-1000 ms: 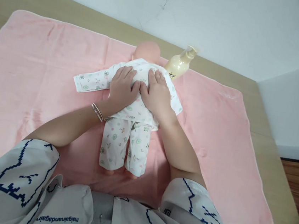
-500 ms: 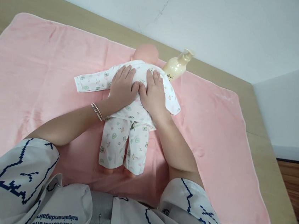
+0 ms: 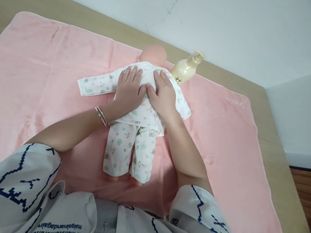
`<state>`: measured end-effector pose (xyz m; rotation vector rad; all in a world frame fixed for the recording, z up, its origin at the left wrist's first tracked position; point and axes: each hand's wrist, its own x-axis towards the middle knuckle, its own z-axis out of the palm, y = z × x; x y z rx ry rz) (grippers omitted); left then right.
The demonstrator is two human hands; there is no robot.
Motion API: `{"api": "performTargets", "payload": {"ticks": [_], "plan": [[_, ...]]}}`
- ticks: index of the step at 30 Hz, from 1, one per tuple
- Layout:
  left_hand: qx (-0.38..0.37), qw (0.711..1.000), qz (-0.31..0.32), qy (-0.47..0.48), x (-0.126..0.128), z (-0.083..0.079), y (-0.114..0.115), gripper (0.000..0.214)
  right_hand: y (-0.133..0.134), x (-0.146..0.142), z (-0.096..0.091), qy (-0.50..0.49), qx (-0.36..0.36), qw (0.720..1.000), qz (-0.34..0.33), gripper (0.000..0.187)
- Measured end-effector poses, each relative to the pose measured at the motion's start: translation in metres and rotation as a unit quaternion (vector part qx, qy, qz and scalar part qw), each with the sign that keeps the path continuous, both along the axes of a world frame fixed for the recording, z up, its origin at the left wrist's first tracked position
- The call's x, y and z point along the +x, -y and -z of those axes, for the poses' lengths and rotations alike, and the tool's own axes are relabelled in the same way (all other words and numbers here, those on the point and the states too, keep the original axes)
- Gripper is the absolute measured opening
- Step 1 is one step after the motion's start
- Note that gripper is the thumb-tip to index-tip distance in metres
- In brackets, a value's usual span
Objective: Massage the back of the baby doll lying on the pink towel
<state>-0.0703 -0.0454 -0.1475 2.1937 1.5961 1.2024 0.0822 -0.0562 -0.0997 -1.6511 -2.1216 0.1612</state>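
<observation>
Centrally, the doll (image 3: 143,116) lies on the pink blanket (image 3: 219,145), which covers much of the wooden counter (image 3: 275,155). Position: apparently face-down, since no face shows and the bald head (image 3: 153,54) points to the top of the frame; trousers (image 3: 117,149) and foot ends point to the bottom.

Key relation: the doll is directly beneath both sets of fingers. Its long axis runs roughly up and down the frame, between the two forearms, and the hands sit across its upper back. Neither hand is clearly nearer; both touch the printed top (image 3: 151,120), one on each side of the midline.

Left hand (image 3: 130,90): laid flat, fingers slightly apart and directed toward the head, thumb out toward the middle. Right hand (image 3: 164,96): also flat, fingers closer together, thumb angled inward. Thumb tips meet or nearly meet; contact cannot be told. Neither hand is clamped on anything. Pressure applied: not readable from this view.

Doll's sleeves: one (image 3: 96,84) stretches out toward the left of the frame, the other (image 3: 183,106) slants down to the right.

Surroundings: a cream pump bottle (image 3: 184,72) lies tilted near the head, just beyond the right hand, toward upper right. Bangles (image 3: 100,116) on the left wrist.
</observation>
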Motion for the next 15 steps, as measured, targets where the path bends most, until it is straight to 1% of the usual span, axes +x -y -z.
{"api": "performTargets", "payload": {"ticks": [3, 5, 7, 11, 13, 15], "plan": [[0.05, 0.998, 0.023, -0.015, 0.0, 0.0, 0.001, 0.041, -0.004, 0.003, 0.001, 0.009, 0.018, 1.0, -0.012, 0.061], [0.08, 0.996, 0.031, -0.021, 0.0, -0.001, 0.002, 0.035, 0.001, -0.001, -0.001, 0.02, 0.022, 1.0, -0.007, 0.057], [0.1, 0.995, 0.025, -0.019, -0.001, -0.003, 0.004, 0.029, 0.01, -0.008, -0.004, 0.035, 0.022, 0.999, 0.008, 0.051], [0.117, 0.993, 0.007, -0.002, -0.001, -0.004, 0.008, 0.023, 0.029, -0.025, -0.008, 0.058, 0.043, 0.996, 0.057, 0.048], [0.114, 0.993, -0.009, 0.006, -0.002, -0.003, 0.008, 0.023, 0.03, -0.026, -0.008, 0.057, 0.042, 0.995, 0.066, 0.047], [0.1, 0.995, -0.024, 0.009, -0.002, 0.0, 0.006, 0.027, 0.023, -0.023, -0.009, 0.05, 0.02, 0.997, 0.058, 0.048]]}}
